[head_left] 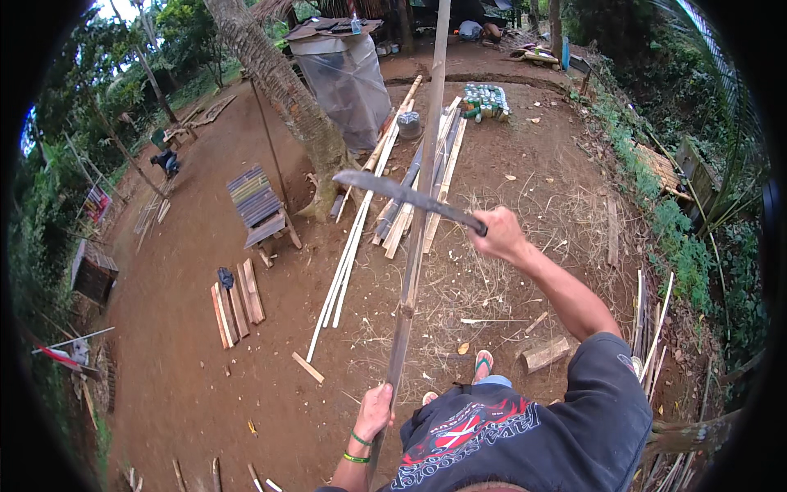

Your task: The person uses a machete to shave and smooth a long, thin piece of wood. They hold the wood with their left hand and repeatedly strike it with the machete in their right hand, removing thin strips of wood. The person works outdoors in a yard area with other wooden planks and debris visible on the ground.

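My left hand (pixel 376 410) is wrapped round a long bamboo pole (pixel 407 287), low on its length. The pole stands steeply in front of me and runs up past the top of the picture. In my right hand (pixel 502 233) is the dark handle of a machete (pixel 392 189), held at about chest height or higher. Its long blade points left, crossing over the pole in this view; whether blade and pole touch, I cannot tell. Beyond the blade, several split bamboo strips (pixel 443 184) lie on the ground.
Thin pale strips (pixel 348 262) lie left of the pole, short planks (pixel 234 305) further left. A small slatted bench (pixel 258 203) stands by a leaning tree trunk (pixel 283 82). Green bottles or cans (pixel 485 102) sit behind. A cut log (pixel 548 353) lies near my feet; a person (pixel 166 162) crouches far left.
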`<state>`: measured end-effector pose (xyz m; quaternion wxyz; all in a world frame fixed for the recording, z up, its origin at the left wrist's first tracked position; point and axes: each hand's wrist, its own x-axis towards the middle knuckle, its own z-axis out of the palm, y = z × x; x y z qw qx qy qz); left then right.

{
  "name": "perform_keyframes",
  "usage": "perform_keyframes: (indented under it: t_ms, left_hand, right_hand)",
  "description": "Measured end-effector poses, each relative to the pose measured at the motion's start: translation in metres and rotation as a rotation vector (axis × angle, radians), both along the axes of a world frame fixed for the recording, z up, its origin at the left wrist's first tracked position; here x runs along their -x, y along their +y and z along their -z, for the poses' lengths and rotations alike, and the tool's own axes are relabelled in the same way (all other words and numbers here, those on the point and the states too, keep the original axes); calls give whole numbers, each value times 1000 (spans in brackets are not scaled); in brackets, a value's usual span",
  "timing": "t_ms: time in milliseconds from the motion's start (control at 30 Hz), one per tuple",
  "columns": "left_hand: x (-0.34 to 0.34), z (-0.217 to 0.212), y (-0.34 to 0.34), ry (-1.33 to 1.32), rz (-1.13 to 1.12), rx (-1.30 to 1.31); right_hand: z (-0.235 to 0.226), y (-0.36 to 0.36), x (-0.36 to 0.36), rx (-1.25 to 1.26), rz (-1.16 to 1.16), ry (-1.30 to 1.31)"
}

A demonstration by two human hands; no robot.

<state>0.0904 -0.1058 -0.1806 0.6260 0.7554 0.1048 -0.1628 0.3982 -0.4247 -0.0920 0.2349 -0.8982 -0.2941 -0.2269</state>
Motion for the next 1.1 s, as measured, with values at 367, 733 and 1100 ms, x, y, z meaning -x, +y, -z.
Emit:
perform_keyframes:
  t_ms: [367, 733, 1100]
  left_hand:
    - [27, 5, 13, 108, 7, 64]
    - [52, 1, 21, 146, 29, 46]
    - [59, 7, 36, 153, -37, 36]
  right_hand:
    - [4, -36, -60, -74, 73, 129]
    - [-1, -82, -105, -180, 255, 260]
    - [2, -100, -115, -230, 437, 453]
